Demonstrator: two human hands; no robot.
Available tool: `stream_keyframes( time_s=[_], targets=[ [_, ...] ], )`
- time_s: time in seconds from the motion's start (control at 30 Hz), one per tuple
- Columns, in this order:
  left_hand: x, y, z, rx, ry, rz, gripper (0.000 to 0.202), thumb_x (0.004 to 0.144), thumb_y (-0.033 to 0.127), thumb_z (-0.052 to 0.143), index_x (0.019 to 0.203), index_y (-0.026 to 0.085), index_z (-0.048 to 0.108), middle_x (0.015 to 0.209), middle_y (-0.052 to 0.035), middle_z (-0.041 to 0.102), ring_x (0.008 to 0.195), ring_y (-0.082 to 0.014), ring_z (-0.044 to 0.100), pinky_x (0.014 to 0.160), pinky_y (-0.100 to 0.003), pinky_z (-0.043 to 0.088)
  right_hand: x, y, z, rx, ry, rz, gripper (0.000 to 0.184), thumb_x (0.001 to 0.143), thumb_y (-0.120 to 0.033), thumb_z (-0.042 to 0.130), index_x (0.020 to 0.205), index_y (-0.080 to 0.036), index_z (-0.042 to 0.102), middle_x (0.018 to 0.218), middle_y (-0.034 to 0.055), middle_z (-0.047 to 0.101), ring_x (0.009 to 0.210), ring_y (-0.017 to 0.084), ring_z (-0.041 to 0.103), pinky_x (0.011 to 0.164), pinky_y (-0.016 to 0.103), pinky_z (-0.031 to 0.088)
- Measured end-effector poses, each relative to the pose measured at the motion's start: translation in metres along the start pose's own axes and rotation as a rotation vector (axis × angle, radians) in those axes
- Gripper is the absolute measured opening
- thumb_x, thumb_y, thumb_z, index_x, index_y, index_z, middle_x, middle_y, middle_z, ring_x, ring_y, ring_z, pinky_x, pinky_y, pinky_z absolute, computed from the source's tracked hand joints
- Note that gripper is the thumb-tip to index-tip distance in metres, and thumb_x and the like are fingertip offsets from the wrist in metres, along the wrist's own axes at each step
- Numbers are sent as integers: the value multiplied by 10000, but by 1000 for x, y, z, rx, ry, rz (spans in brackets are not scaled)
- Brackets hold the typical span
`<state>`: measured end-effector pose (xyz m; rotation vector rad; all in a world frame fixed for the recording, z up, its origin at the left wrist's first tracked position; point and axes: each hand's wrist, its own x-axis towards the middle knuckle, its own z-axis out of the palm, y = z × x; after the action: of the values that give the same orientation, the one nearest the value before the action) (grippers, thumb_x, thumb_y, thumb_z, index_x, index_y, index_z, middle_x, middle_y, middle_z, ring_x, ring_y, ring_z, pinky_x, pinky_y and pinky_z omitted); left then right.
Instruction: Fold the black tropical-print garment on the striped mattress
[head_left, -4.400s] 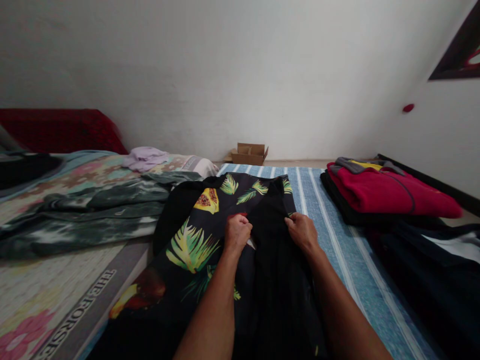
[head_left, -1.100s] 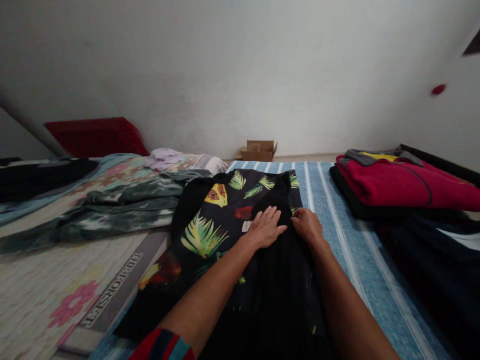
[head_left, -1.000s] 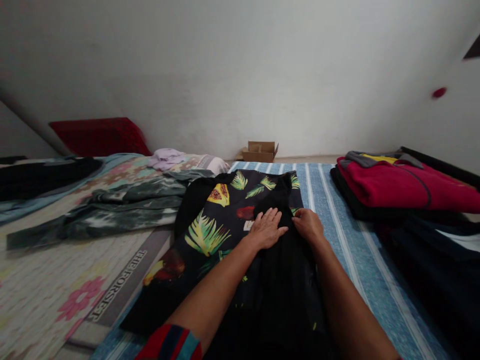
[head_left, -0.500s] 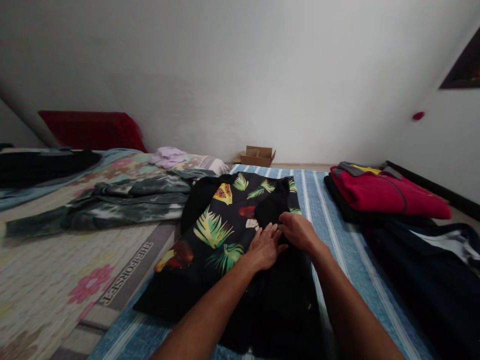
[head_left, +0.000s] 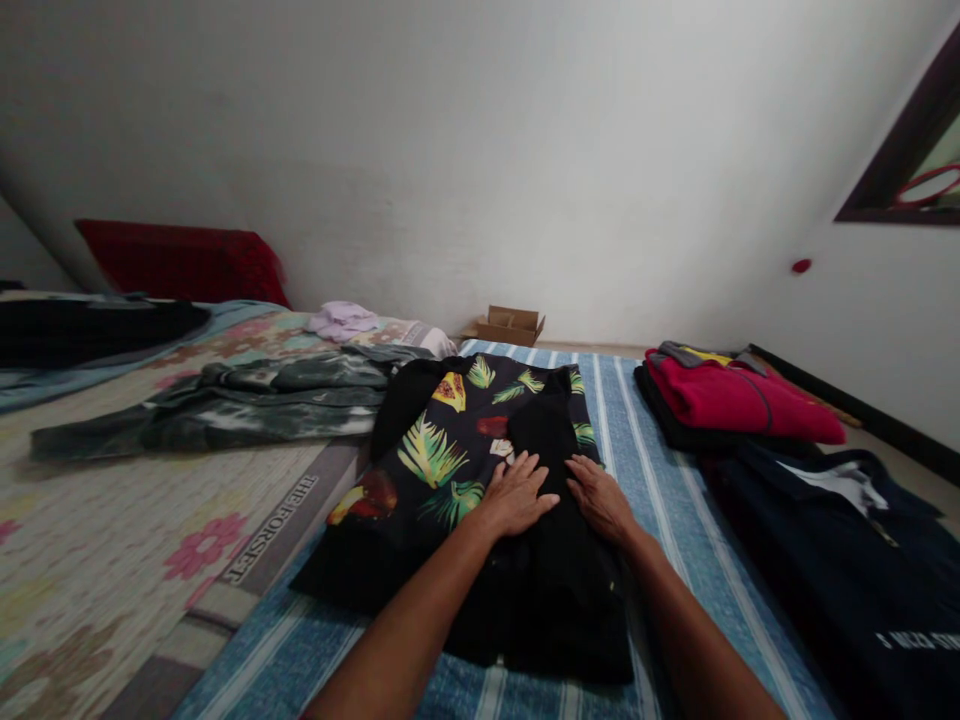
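A black long-sleeved top (head_left: 432,453) with a leaf and fruit print lies spread on the blue striped bedding (head_left: 645,440). One black sleeve is folded in over its right part, running toward me. My left hand (head_left: 517,495) rests flat on the print beside that sleeve, its fingers spread. Along the top's right edge, my right hand (head_left: 600,497) lies with fingers stretched out over the sleeve's outer side. Neither hand grips the cloth.
To the left, grey-green tie-dyed clothing (head_left: 292,395) lies on a floral mattress (head_left: 150,520), with a lilac cloth (head_left: 342,320) behind. On the right are a folded red garment (head_left: 742,395) and dark navy clothing (head_left: 840,560). A cardboard box (head_left: 510,326) stands by the wall.
My right hand has let go of the sleeve and flattened beside it. The sleeve now lies straighter toward me. My left hand stays on the print, and the view has turned slightly right.
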<state>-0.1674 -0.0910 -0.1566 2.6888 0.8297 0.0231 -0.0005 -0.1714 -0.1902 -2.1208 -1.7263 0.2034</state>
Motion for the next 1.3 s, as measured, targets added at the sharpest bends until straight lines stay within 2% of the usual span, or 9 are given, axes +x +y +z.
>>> stream_keyframes(
  time_s=[0.13, 0.27, 0.37, 0.43, 0.6, 0.77, 0.97, 1.13, 1.3],
  targets=[
    [-17, 6, -10, 1, 5, -17, 536, 876, 480, 381, 1306, 166, 444, 1492, -134, 252, 1391, -257, 138, 1083, -525, 150, -6, -8, -8, 3, 31, 6, 395, 899, -285, 416, 1260, -155, 513, 1371, 100, 449, 1288, 203, 364, 1038, 369, 312],
    [-36, 18, -13, -75, 47, 83, 462, 889, 430, 386, 1267, 186, 489, 1449, -106, 357, 1369, -233, 229, 1082, -476, 206, -22, -20, -21, 29, 53, -56, 383, 889, -330, 455, 1228, -176, 543, 1348, 93, 477, 1276, 214, 380, 1046, 385, 290],
    [-50, 25, -9, -178, 19, 136, 434, 904, 418, 360, 1267, 218, 492, 1378, -72, 469, 1308, -206, 358, 1061, -420, 272, -34, -25, -27, 66, -9, -114, 343, 899, -360, 444, 1159, -198, 597, 1285, 81, 537, 1218, 191, 449, 1021, 339, 321],
    [-56, 28, -5, -217, 7, 115, 428, 913, 421, 342, 1256, 221, 502, 1352, -65, 498, 1286, -196, 391, 1052, -404, 291, -39, -25, -27, 54, -47, -89, 327, 902, -365, 439, 1123, -205, 619, 1263, 78, 553, 1199, 190, 467, 1009, 333, 336],
    [-64, 32, -1, -230, 22, 51, 458, 923, 456, 307, 1250, 213, 516, 1379, -76, 466, 1314, -205, 350, 1068, -427, 272, -44, -17, -20, 47, -21, -43, 318, 887, -332, 469, 1135, -193, 611, 1282, 86, 535, 1213, 190, 454, 1011, 323, 344],
    [-84, 43, -2, -255, 84, 46, 452, 895, 457, 395, 1227, 191, 549, 1389, -85, 452, 1326, -221, 326, 1093, -400, 252, -46, -8, -12, 153, 29, -14, 357, 865, -337, 503, 1156, -156, 600, 1286, 100, 531, 1238, 194, 431, 1036, 321, 334],
    [-109, 54, 8, -383, 107, 15, 696, 692, 433, 678, 1310, 190, 469, 1468, -85, 326, 1362, -250, 244, 1113, -421, 244, -50, -3, -3, 265, 101, 22, 362, 844, -324, 521, 1140, -136, 613, 1290, 108, 528, 1240, 190, 430, 1050, 319, 323],
    [-109, 50, 18, -540, 213, -31, 655, 672, 285, 691, 1289, 182, 493, 1414, -86, 415, 1298, -217, 375, 1101, -372, 296, -51, 0, -2, 304, 126, -2, 353, 852, -340, 502, 1125, -151, 621, 1272, 97, 543, 1231, 189, 439, 1051, 341, 326],
    [-107, 47, 27, -599, 391, 28, 519, 674, 169, 624, 1191, 185, 579, 1299, -88, 543, 1210, -226, 484, 1050, -410, 377, -52, 1, 3, 343, 206, -27, 349, 841, -368, 507, 1086, -164, 648, 1220, 117, 576, 1187, 232, 483, 1020, 403, 366]
  ],
)
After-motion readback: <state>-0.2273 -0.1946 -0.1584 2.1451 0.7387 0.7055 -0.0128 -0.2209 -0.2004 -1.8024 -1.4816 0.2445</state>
